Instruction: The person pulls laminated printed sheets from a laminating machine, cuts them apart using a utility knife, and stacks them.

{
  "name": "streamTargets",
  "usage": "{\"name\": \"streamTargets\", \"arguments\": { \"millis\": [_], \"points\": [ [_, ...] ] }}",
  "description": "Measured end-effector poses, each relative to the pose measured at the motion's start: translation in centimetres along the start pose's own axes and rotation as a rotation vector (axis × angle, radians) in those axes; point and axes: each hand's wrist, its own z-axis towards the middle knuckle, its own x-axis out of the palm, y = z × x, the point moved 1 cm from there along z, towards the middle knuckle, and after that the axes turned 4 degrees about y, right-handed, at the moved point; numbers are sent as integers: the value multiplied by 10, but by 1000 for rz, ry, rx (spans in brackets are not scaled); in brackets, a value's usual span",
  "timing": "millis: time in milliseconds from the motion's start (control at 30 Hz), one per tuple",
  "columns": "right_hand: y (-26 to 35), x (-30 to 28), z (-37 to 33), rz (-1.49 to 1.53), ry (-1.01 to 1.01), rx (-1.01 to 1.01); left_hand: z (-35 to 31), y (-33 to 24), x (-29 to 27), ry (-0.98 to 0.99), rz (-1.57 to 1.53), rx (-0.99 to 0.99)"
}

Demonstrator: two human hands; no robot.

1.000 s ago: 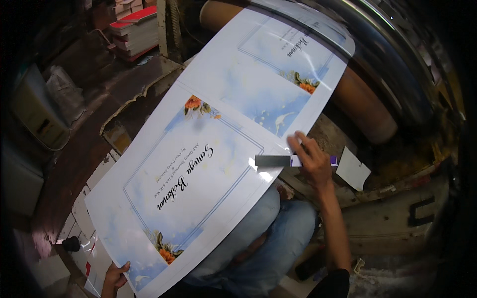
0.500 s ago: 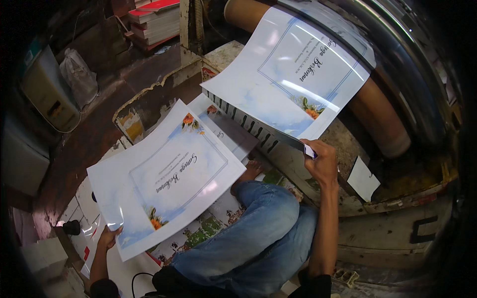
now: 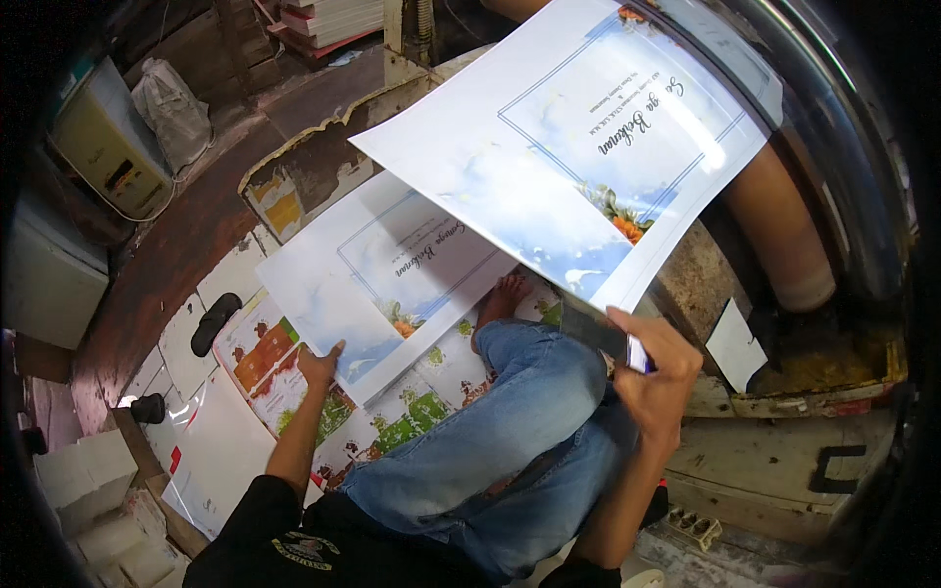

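Note:
My left hand (image 3: 319, 367) is at the near left edge of a printed sheet (image 3: 372, 265), its thumb against the edge and its other fingers partly hidden. This sheet lies low on other paper, white with a blue frame and orange flowers. A second, glossy printed sheet (image 3: 549, 196) of the same design hangs from the rollers and overlaps the first. My right hand (image 3: 659, 377) closes round a small white-and-purple tool (image 3: 640, 355) whose kind I cannot make out. Its fingertips are right by the hanging sheet's near corner.
A shiny metal roller (image 3: 833, 118) and a brown roller (image 3: 784, 235) stand at the right. A white paper scrap (image 3: 735, 346) lies below them. My crossed legs (image 3: 490, 421) rest on colourful printed sheets (image 3: 421, 412). A black sandal (image 3: 216, 323) is on the tiles at left.
My left hand has moved right and up, and its sheet now lies under the hanging one. The hanging sheet reaches further left. My right hand has moved slightly down and right.

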Motion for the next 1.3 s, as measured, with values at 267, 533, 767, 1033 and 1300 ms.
{"name": "streamTargets", "arguments": {
  "millis": [267,533,767,1033,1300],
  "points": [
    [4,0,-9,93,118,-57,-44,-2,68,-11,797,61],
    [-14,21,-24,227,372,-91,-42,-144,107,892,645,191],
    [-13,13,-4,310,582,-20,-134,-316,138,708,-930,-102],
    [-140,-88,111,771,332,605,-135,-297,126,500,-610,-69],
    [-347,-96,226,569,-238,480,-122,-271,161,426,-448,-48]
  ]
}}
